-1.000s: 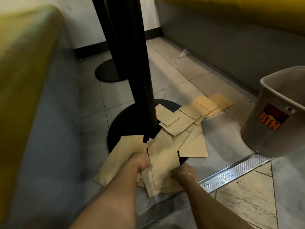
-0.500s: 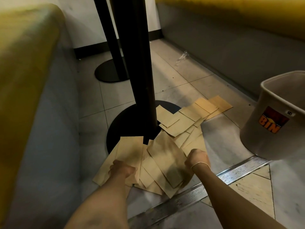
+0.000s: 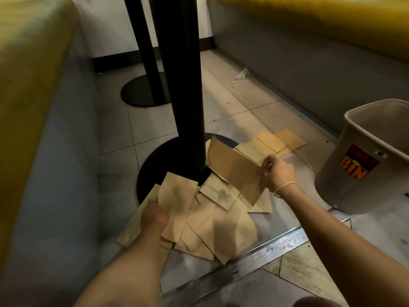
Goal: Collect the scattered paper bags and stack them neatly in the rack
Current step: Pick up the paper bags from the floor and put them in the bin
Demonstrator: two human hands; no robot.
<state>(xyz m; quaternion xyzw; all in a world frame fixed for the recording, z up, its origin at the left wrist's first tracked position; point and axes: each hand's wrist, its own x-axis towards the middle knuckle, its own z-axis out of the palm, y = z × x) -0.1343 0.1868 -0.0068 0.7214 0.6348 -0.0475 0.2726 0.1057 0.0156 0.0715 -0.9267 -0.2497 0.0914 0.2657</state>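
1. Brown paper bag is now off the floor, pinched at its near end by the right hand; half a second ago that hand was low on the pile.
2. Left hand has stayed down at the pile's left edge, fingers curled over a flat bag; how firm that grip is, I cannot tell.
3. Meaning: collecting has begun, one bag lifted, most left.
4. Remaining paper bags lie fanned around the black table-leg base; a few more lie farther out towards the bin.
5. No rack in view.
6. Left fingertips hidden under paper; bag count unclear where they overlap; bench edges blurred.
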